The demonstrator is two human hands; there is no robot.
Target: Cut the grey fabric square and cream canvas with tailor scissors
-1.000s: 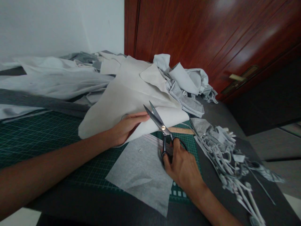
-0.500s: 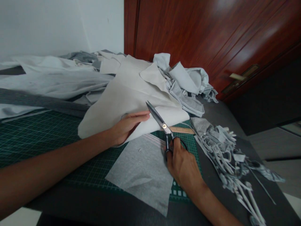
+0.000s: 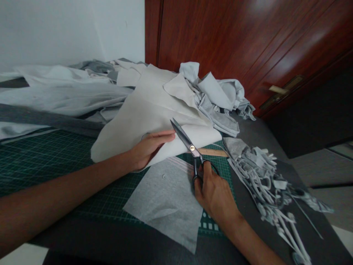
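Observation:
My left hand is closed on the near edge of a large off-white fabric piece, its thumb on top and the other fingers partly hidden by the cloth. Black-handled scissors are in my right hand, with fingers through the loops. Their blades point away and to the left, lying over the folded-back part of the fabric beside my left fingertips. Below them a grey fabric piece lies flat on the green cutting mat. A wooden ruler sticks out from under the off-white cloth.
Piled fabric covers the back left of the dark table. More crumpled grey cloth sits at the back, against a reddish wooden door. A heap of fabric scraps lies along the right side.
Almost nothing differs. The scissors and my right hand have shifted very slightly left; my left hand keeps its hold on the fabric.

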